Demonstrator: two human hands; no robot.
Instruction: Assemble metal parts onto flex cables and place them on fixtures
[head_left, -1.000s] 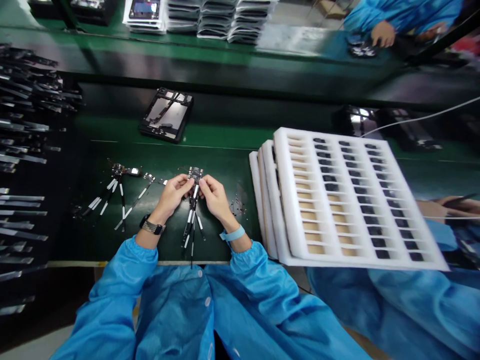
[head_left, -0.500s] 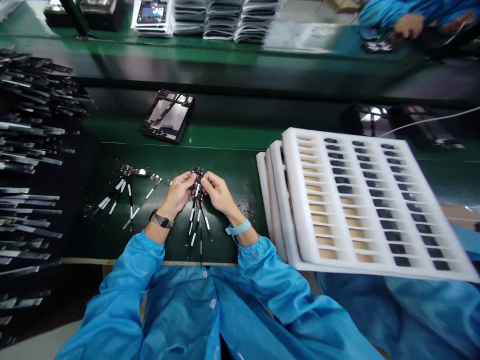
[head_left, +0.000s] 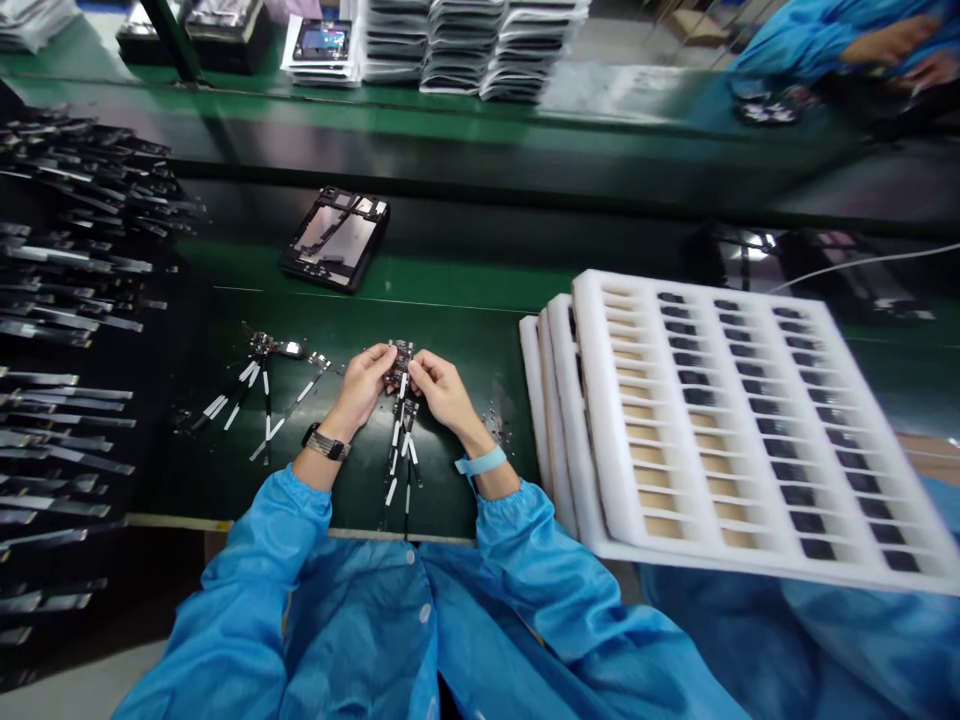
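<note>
Head view: left hand (head_left: 360,388) and right hand (head_left: 444,392) both grasp circuit board (head_left: 401,364) between fingertips, just over green mat (head_left: 217,490), its white-tabbed flex cables trailing toward body; second board (head_left: 261,345) lies on mat left of hands; stacked foam trays (head_left: 600,420) to right

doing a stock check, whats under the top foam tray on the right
Beneath the top white foam tray lie at least two more foam trays, seen only as edges along its left side. Whatever they hold is covered.
</note>
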